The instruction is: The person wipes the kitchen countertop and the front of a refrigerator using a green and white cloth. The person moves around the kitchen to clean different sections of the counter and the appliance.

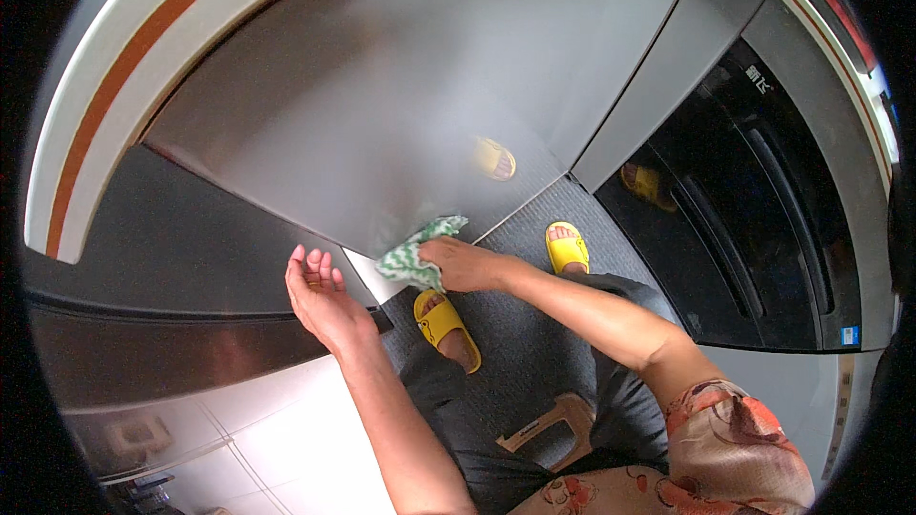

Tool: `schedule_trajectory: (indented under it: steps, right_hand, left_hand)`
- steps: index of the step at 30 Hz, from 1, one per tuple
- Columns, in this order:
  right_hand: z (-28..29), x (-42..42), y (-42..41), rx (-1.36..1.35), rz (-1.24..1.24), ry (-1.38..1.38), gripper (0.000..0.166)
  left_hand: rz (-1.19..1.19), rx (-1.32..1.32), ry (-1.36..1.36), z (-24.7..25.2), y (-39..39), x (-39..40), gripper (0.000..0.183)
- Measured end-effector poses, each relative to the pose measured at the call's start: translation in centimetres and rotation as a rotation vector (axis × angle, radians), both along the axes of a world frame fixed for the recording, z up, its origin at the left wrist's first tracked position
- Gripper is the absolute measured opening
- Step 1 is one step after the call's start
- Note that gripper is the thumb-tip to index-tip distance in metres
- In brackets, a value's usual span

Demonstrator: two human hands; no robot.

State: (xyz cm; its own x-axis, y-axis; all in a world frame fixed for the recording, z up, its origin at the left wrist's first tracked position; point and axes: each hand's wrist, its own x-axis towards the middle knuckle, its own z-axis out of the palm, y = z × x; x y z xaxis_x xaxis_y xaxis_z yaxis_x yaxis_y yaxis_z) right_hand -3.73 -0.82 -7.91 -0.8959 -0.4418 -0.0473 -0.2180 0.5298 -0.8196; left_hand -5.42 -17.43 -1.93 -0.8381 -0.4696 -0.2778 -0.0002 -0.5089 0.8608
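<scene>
A green and white patterned cloth (pixel 411 261) is bunched in my right hand (pixel 458 265), low against a glossy grey cabinet door (pixel 372 107) near its bottom edge. My left hand (pixel 328 300) is raised to the left of the cloth, palm up with fingers slightly curled, and holds nothing. Behind it is a dark grey panel (pixel 200 236). The glossy door mirrors one yellow slipper. Below the cloth is my foot in a yellow slipper (pixel 447 322); the other yellow slipper (pixel 567 247) is farther right on the dark mat (pixel 508 343).
A white countertop edge with a brown stripe (pixel 107 100) curves overhead. To the right stands a black glass-fronted appliance (pixel 744 207) with long dark handles. A brown stool or frame (pixel 572 422) lies beneath me, and white floor tiles (pixel 286 443) are at lower left.
</scene>
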Motion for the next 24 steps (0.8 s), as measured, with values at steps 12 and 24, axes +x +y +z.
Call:
schedule_trajectory:
  steps: [12,24]
  right_hand:
    - [12.4,0.8,0.1,-0.357,-0.051,0.356,0.049]
    - [1.2,-0.5,8.7,-0.083,-0.139,0.041,0.032]
  left_hand:
    - [0.096,0.084,-0.059,2.1,1.6,0.8,0.040]
    - [-0.091,0.109,0.057,-1.0,0.3,-0.6,0.026]
